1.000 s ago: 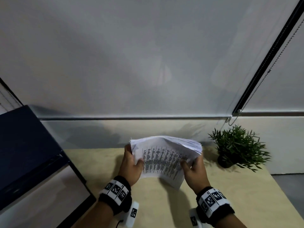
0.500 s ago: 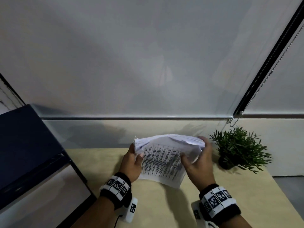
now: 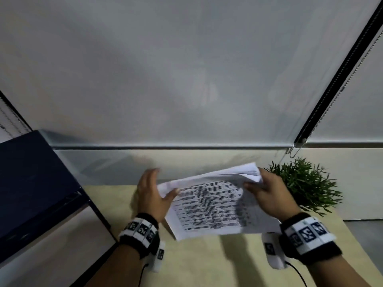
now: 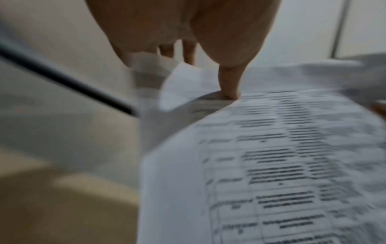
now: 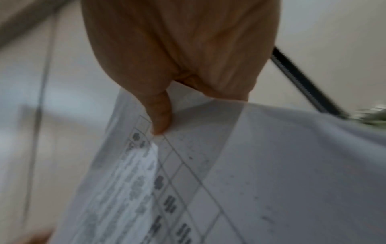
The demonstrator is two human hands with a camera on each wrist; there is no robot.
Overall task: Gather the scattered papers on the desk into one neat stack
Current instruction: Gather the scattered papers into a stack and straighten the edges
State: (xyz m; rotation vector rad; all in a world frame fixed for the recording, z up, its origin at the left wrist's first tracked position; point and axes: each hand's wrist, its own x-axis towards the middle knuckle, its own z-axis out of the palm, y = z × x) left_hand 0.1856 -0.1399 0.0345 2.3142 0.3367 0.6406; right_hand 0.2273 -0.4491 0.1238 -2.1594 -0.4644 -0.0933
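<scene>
The papers [image 3: 209, 206] are held above the desk [image 3: 207, 262], between both hands. The left hand [image 3: 152, 195] holds the left edge, thumb on top. The right hand [image 3: 269, 195] pinches the far right corner, near the plant [image 3: 306, 183].

This looks like an office, seen from a seat at a light wooden desk [image 3: 207, 266]. Behind the desk, pale roller blinds [image 3: 186, 69] cover the window, their bead chain [image 3: 294, 152] hanging at the desk's far right corner. On that corner stands a small potted plant [image 3: 304, 181] (real or artificial, hard to tell). A dark blue cabinet [image 3: 31, 179] stands against the desk's left edge. Above the desk, a sheaf of printed papers [image 3: 209, 206] shows tables of text, the ordinary paperwork of such a room.
</scene>
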